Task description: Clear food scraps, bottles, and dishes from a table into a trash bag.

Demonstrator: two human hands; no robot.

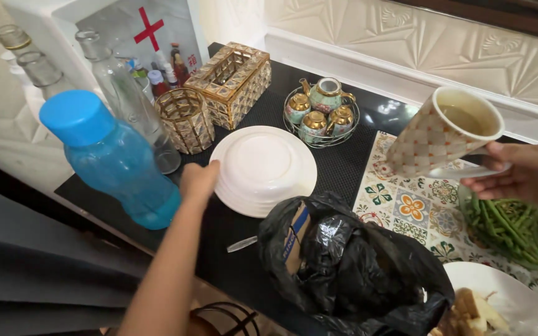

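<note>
At the bottom centre of the frame a crumpled black plastic bag (356,267) sits open, with a piece of cardboard showing inside its mouth. To its right, at the lower right corner, a white plate of food (512,298) stands just beside a clear bowl of cut green beans (515,227), both on a patterned tile-print mat (406,205).

The left hand (198,180) reaches up from the lower left and rests on the left rim of a stack of white plates (263,169) lying face down at the centre of the dark table (344,165). Its fingers curl together over the rim; whether they actually clamp it I cannot tell.

At the right edge the right hand (527,175) holds a patterned mug (446,132) by its handle, fingers closed around it. The mug is tipped toward the camera, lifted clear of the table, so the yellowish liquid inside leans to one side. It is cream with an orange lattice print.

At the left a blue plastic bottle (116,162) stands close to the camera, with clear glass bottles (129,93) behind it. Farther back are a round gold crystal holder (186,119), a gold tissue box (231,81) and a small ornate tea set in a wire basket (320,112).
</note>
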